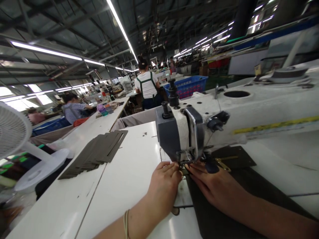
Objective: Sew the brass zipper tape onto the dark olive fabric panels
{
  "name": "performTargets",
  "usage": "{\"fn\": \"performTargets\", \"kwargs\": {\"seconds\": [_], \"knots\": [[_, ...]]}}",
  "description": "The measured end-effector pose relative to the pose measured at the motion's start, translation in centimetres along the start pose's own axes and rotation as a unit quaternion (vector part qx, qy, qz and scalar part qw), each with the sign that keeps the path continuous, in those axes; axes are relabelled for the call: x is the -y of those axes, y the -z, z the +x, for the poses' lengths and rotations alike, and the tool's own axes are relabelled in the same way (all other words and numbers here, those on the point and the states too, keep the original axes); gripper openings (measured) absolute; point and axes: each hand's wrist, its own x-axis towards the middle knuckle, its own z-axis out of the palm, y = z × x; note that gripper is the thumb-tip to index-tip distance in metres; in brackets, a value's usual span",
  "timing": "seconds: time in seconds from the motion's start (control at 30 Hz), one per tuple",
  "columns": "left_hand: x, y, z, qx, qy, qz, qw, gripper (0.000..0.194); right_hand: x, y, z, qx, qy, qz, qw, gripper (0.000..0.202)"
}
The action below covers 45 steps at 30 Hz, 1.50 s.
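Both hands lie flat at the foot of the sewing machine (pixel 189 132). Left hand (pixel 164 184) rests palm down on the white table (pixel 129 172), fingers close together, their tips touching the near edge of the dark fabric piece (pixel 224 205) just under the needle area. Right hand (pixel 211 186) lies on top of that fabric, fingers stretched out and pressed down, tips pointing at the presser foot (pixel 184 162) — neither hand pinches anything. A thin band circles the left wrist.

The dark fabric runs from under the machine head back toward the person, beneath the right forearm. To the left on the table sits a fanned stack of grey strips (pixel 97 152), well apart from the hands. Farther left stands a white fan (pixel 15 132). Beyond, other people work at long tables — one standing in a white top (pixel 147 84), beside a blue basket (pixel 189 84).
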Motion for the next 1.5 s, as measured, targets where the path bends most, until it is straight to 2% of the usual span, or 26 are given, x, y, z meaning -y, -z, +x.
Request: {"fn": "performTargets", "kwargs": {"seconds": [0.13,0.27,0.4,0.47,0.57,0.67,0.8,0.87,0.97,1.0,1.03,1.07,1.13,1.17,1.2,1.3,1.37,1.43,1.5], "knots": [[0.0,-0.1,-0.2,0.004,0.009,-0.001,1.0,0.008,-0.1,-0.4,-0.5,0.013,-0.004,-0.012,1.0,0.032],[0.3,-0.3,-0.2,-0.009,0.025,-0.019,0.999,0.009,-0.3,-0.9,-0.5,0.001,0.006,-0.047,0.999,0.031],[0.3,0.0,0.0,-0.016,0.065,-0.038,0.997,0.014,-0.8,-1.1,-0.6,-0.016,0.005,-0.151,0.988,0.029],[0.0,0.4,0.1,0.008,0.127,0.001,0.992,0.019,-1.0,-1.0,-0.9,-0.019,-0.005,-0.211,0.977,0.037],[-1.4,1.0,-0.3,0.084,0.196,0.073,0.974,0.03,-0.5,-0.7,-2.2,-0.002,-0.015,-0.263,0.965,0.063],[-3.6,1.6,-1.3,0.154,0.183,0.06,0.969,0.045,1.0,-0.4,-3.7,0.007,-0.038,-0.28,0.959,0.076],[-6.1,2.2,-1.9,0.193,0.206,0.017,0.959,0.043,1.9,-0.4,-4.5,0.019,-0.062,-0.284,0.957,0.085],[-6.6,2.7,-2.0,0.185,0.224,0.007,0.957,0.041,1.0,-0.3,-4.5,0.029,-0.079,-0.279,0.957,0.091],[-6.5,3.4,-1.9,0.121,0.244,-0.048,0.961,0.033,-0.5,0.1,-4.6,0.019,-0.112,-0.285,0.952,0.101],[-6.5,3.6,-1.9,0.09,0.276,-0.114,0.95,0.03,-0.7,0.3,-4.9,0.012,-0.118,-0.289,0.95,0.104],[-6.4,3.8,-1.9,0.062,0.325,-0.203,0.922,0.027,-0.6,0.6,-5.3,0.004,-0.117,-0.294,0.949,0.104],[-6.4,3.8,-1.9,0.039,0.379,-0.301,0.875,0.024,-0.1,0.8,-5.8,-0.002,-0.108,-0.298,0.948,0.102],[-6.6,3.7,-1.6,0.013,0.462,-0.455,0.761,0.025,1.8,1.3,-7.2,-0.012,-0.076,-0.307,0.948,0.091],[-6.8,3.5,-1.4,0.01,0.484,-0.497,0.72,0.027,3.0,1.6,-7.9,-0.016,-0.06,-0.31,0.949,0.084],[-7.0,3.3,-1.3,0.014,0.493,-0.519,0.698,0.029,4.2,1.8,-8.6,-0.022,-0.049,-0.309,0.95,0.077],[-7.8,2.8,-0.8,0.043,0.503,-0.551,0.664,0.031,7.7,2.6,-10.0,-0.024,-0.037,-0.288,0.957,0.067],[-8.4,2.6,-0.7,0.061,0.511,-0.556,0.652,0.033,9.0,3.5,-10.2,-0.01,-0.031,-0.26,0.965,0.063],[-8.7,2.6,-0.7,0.065,0.513,-0.553,0.653,0.032,9.4,4.9,-10.2,-0.001,-0.028,-0.21,0.977,0.052],[-8.9,2.9,-1.0,0.063,0.51,-0.55,0.658,0.029,8.6,6.9,-10.5,-0.018,-0.048,-0.161,0.986,0.041]]}}
